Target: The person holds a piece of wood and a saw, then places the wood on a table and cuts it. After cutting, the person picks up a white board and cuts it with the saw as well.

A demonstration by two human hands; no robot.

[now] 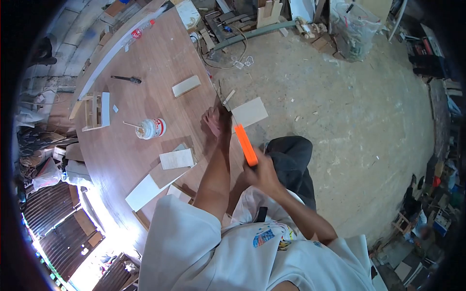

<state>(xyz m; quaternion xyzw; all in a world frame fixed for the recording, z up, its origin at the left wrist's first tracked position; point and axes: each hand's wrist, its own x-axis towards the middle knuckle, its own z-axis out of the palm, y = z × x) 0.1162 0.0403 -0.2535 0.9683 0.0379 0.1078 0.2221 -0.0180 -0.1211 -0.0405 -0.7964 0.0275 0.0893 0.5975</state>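
Left hand (216, 121): fingers flat on the board (250, 112), at the worktop (145, 63) edge.
Right hand (262, 174): fingers closed around the saw (245, 143).
Care: probably best to keep the board steady.

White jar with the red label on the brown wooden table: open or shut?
Open. The white jar with the red label has no lid over its mouth, and a thin stick pokes out of it.

Daylight glare blown out lower left; fisheye edges dark, warped; motion-blurred centre.
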